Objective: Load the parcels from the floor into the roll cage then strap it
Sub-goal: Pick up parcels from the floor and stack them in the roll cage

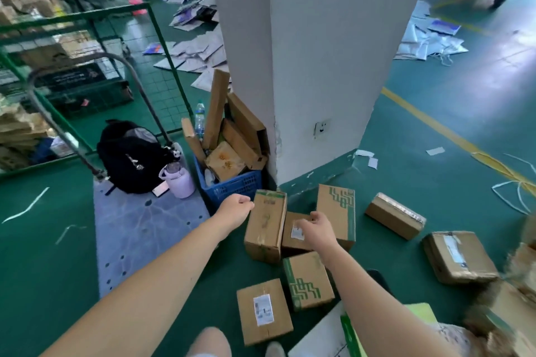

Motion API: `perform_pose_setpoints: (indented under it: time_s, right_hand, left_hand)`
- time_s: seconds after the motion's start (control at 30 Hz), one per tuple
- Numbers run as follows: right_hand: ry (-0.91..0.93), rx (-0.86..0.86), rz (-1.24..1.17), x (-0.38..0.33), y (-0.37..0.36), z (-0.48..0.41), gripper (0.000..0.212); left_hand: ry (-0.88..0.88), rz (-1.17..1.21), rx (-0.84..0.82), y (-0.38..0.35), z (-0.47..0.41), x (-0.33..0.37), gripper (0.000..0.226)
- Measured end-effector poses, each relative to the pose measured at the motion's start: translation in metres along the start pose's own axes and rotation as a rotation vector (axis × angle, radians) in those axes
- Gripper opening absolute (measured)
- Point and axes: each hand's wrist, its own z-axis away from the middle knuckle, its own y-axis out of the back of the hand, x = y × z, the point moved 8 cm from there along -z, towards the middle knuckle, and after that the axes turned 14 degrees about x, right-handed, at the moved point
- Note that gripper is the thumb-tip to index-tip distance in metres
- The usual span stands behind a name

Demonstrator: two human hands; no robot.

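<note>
A person's left hand (236, 207), fingers curled in and holding nothing, hovers just beside the top corner of a tall brown parcel (265, 229) sealed with green tape, standing upright on the green floor (435, 168). The right hand (316, 229) arches over a small parcel (293, 240) with a white label, wedged just right of the tall one; whether its bent fingers grip it cannot be told. A green-printed parcel (338, 211) stands just beyond the right hand, and two more cardboard parcels (307, 280) lie nearer the body. The green wire roll cage (87, 16) stands well beyond the left hand.
</note>
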Motion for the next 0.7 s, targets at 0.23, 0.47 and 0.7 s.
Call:
perform_pose_setpoints:
  time_s: [0.23, 0.47, 0.7]
  right_hand:
    - [-0.184, 0.131, -0.114, -0.005, -0.03, -0.089, 0.063]
    - [-0.497, 0.352, -0.298, 0.029, -0.098, -0.165, 0.059]
    - [-0.784, 0.469, -0.445, 0.09, -0.184, -0.222, 0.056]
  left_hand:
    - [-0.121, -0.157, -0.138, -0.044, -0.128, 0.045, 0.036]
    - [-0.246, -0.455, -0.392, -0.123, -0.277, 0.054, 0.038]
    - [-0.357, -0.665, -0.558, -0.205, -0.383, 0.023, 0.04]
